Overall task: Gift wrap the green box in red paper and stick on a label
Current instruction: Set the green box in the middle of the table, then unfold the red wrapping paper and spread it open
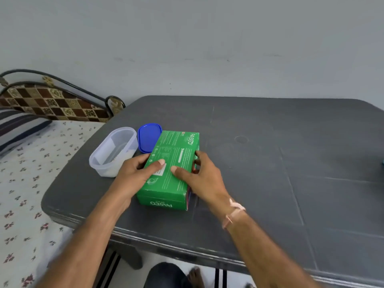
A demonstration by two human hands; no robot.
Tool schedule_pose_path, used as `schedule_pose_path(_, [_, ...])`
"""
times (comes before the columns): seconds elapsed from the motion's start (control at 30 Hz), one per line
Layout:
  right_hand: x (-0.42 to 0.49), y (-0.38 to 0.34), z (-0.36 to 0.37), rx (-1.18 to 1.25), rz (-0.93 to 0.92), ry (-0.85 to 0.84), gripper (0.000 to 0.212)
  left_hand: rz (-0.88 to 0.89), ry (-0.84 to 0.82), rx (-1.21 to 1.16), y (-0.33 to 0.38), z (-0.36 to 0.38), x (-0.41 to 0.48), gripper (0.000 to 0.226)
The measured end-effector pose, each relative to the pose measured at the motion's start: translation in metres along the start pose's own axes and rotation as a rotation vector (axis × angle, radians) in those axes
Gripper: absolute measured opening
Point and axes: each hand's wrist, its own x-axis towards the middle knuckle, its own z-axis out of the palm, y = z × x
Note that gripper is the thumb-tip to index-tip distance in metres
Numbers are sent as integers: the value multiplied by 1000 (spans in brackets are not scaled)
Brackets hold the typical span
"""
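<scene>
A long green cardboard box [176, 150] printed with white lettering lies flat on the grey table [270, 163], near its left front part. My left hand [135, 173] grips the box's left side, thumb laid across the top. My right hand [199, 175] grips the right side, thumb on top and fingers curled down the far edge. No red paper and no label are in view.
A clear plastic tub [113, 151] stands open just left of the box, its blue lid [148, 138] lying behind it. A bed with a floral sheet [31, 183] borders the table's left edge. A small object shows at the right frame edge [382, 161].
</scene>
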Motion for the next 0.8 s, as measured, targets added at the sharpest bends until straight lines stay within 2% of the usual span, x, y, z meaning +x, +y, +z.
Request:
schedule_pose_path(0.13, [-1, -13, 0, -15, -3, -1, 47, 25, 130, 192, 1, -4, 1, 24])
schedule_pose_path(0.2, [-10, -22, -9, -6, -17, -41, 43, 91, 243, 390, 7, -1, -4, 45])
schedule_pose_path(0.27, [-26, -24, -27, -8, -65, -51, 47, 229, 400, 602, 20, 9, -17, 60])
schedule_pose_path(0.33, [-45, -20, -58, -63, -106, 6, 63, 413, 486, 608, 36, 37, -35, 54])
schedule_pose_path(0.4, [-65, -13, -97, -103, -117, 116, 74, 488, 389, 456, 52, 74, -48, 46])
schedule_pose_path(0.47, [-85, -6, -144, -169, -145, 251, 74, 460, 208, 333, 57, 120, -51, 41])
schedule_pose_path(0.53, [-100, -1, -189, -327, -181, 405, 77, 382, 36, 277, 58, 165, -50, 38])
schedule_pose_path(0.63, [-119, 17, -267, -691, -209, 791, 89, 187, -279, 242, 57, 247, -53, 37])
schedule_pose_path(0.7, [-131, 30, -316, -799, -138, 994, 98, 116, -419, 237, 52, 299, -54, 53])
schedule_pose_path(0.8, [-143, 53, -380, -744, 105, 1048, 111, 113, -492, 247, 53, 373, -55, 83])
